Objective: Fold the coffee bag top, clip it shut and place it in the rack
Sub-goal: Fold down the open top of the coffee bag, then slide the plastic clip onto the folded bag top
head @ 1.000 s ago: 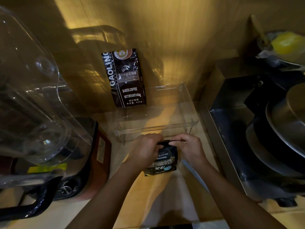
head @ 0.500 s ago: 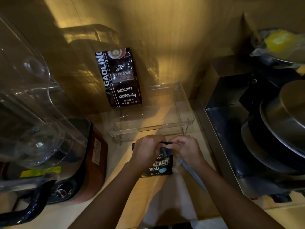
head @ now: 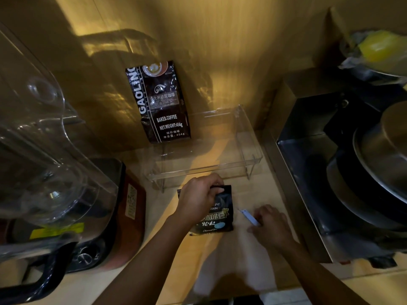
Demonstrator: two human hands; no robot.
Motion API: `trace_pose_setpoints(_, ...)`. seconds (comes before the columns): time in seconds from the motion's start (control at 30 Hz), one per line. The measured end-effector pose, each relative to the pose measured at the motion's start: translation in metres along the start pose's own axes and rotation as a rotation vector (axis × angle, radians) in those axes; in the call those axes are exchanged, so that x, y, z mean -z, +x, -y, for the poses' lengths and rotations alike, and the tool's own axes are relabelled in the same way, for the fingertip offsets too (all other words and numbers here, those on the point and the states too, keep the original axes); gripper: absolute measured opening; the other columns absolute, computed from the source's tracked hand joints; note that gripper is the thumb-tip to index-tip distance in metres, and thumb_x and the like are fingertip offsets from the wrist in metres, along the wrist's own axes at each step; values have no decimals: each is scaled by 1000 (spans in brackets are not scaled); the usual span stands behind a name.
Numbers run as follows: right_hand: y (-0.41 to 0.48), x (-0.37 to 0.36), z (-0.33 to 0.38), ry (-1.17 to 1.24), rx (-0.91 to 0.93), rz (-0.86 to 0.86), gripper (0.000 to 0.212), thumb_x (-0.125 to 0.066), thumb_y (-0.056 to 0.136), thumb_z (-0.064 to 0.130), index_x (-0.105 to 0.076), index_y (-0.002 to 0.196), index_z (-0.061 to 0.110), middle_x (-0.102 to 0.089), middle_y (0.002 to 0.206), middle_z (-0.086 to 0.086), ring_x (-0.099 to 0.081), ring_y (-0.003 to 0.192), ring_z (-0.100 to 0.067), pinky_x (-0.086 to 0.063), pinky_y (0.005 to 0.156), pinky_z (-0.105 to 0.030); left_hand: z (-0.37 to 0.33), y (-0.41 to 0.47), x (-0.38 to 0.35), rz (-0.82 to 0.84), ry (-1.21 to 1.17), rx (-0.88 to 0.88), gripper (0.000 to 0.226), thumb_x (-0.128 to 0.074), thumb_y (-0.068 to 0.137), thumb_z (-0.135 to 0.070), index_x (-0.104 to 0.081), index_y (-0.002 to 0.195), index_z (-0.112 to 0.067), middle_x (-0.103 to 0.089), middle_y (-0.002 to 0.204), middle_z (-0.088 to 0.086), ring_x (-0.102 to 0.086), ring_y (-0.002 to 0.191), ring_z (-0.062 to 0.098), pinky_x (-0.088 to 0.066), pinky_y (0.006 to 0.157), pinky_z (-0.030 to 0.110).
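Observation:
A small black coffee bag (head: 217, 214) lies on the wooden counter just in front of the clear acrylic rack (head: 204, 169). My left hand (head: 199, 197) presses down on the bag's folded top edge and grips it. My right hand (head: 269, 225) is off the bag, to its right, with its fingers on a long pale blue clip (head: 247, 215) that lies on the counter. Whether the clip is lifted I cannot tell. A larger black coffee bag (head: 161, 102) stands upright against the wall at the rack's back left.
A blender with a clear jug (head: 44, 164) fills the left side. On the right, a steel tray (head: 308, 194) holds stacked pots and lids (head: 378, 164). A wrapped yellow item (head: 378, 47) sits at the top right. The wooden wall is close behind the rack.
My right hand has let go of the bag's top and moved right onto the clip. My left hand stays on the folded top.

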State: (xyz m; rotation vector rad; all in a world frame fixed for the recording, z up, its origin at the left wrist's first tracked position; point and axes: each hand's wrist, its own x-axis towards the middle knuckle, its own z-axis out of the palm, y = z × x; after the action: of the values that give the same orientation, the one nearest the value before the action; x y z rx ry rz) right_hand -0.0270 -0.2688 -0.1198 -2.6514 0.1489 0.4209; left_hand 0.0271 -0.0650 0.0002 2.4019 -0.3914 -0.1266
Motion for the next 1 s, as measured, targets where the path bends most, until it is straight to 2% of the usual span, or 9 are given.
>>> trace_pose_setpoints(0.1, 1, 2, 0, 68, 11, -51, 14, -63, 76, 24, -57, 87, 17, -59, 94, -5, -54, 91, -25, -40, 80, -35, 1, -1, 1, 0, -42, 7, 18, -61, 83, -17, -46, 80, -27, -55, 67, -15, -53, 68, 15, -40, 61, 33)
trace_pose_setpoints(0.2, -1, 17, 7, 461, -6, 23, 6, -59, 81, 15, -54, 81, 18, -62, 83, -8, -59, 72, -22, -48, 62, -34, 2, 0, 1, 1, -35, 4, 29, -61, 82, -16, -37, 73, -31, -56, 67, -8, -51, 65, 18, -41, 60, 36)
trace_pose_setpoints(0.3, -1, 36, 17, 668, 79, -25, 20, -60, 83, 11, -52, 73, 26, -61, 72, -1, -55, 64, -15, -42, 52, -19, 2, 0, 3, 13, 5, -50, 27, -57, 80, -4, -44, 71, -26, -53, 67, -11, -50, 67, 15, -40, 61, 33)
trace_pose_setpoints(0.4, 2, 56, 31, 787, 142, -74, 19, -59, 84, 11, -55, 77, 28, -61, 77, -4, -57, 71, -19, -44, 61, -27, 3, 3, 5, 47, 22, -86, 26, -52, 78, 2, -53, 69, -23, -55, 72, -12, -53, 72, 14, -42, 64, 32)
trace_pose_setpoints(0.53, 2, 74, 46, 786, 251, -80, 12, -59, 84, 14, -56, 83, 26, -62, 79, -2, -59, 76, -22, -45, 65, -33, 5, 8, 7, 58, 20, -78, 25, -52, 79, 2, -61, 71, -20, -64, 77, -4, -57, 77, 20, -47, 68, 36)
trace_pose_setpoints(0.67, 0, 83, 56, 640, 338, -101, 20, -60, 84, 13, -54, 80, 32, -57, 76, 12, -54, 70, 0, -40, 62, -13, 5, 10, 6, 67, 23, -40, 23, -53, 80, 1, -62, 75, -19, -57, 73, -11, -53, 70, 17, -37, 63, 31)
trace_pose_setpoints(0.73, 0, 84, 58, 532, 372, -118, 15, -61, 83, 13, -55, 83, 26, -54, 75, 14, -50, 69, 1, -36, 59, -9, 5, 10, 8, 80, 33, -26, 18, -56, 79, -3, -63, 78, -20, -53, 73, -15, -48, 66, 13, -31, 65, 28)
trace_pose_setpoints(0.9, -3, 84, 61, 450, 378, -85, 6, -59, 85, 18, -56, 90, 17, -54, 79, 12, -51, 72, -6, -38, 60, -19, 6, 7, 12, 139, 39, -86, 12, -63, 80, -31, -63, 88, -22, -62, 84, -7, -53, 75, 15, -34, 66, 29)
trace_pose_setpoints(1.0, -2, 84, 64, 406, 388, -87, 8, -59, 85, 18, -56, 92, 16, -56, 83, 4, -52, 73, -12, -38, 59, -21, 6, 6, 12, 151, 74, -113, 14, -56, 86, -32, -61, 88, -20, -62, 85, -4, -51, 75, 13, -32, 67, 29)
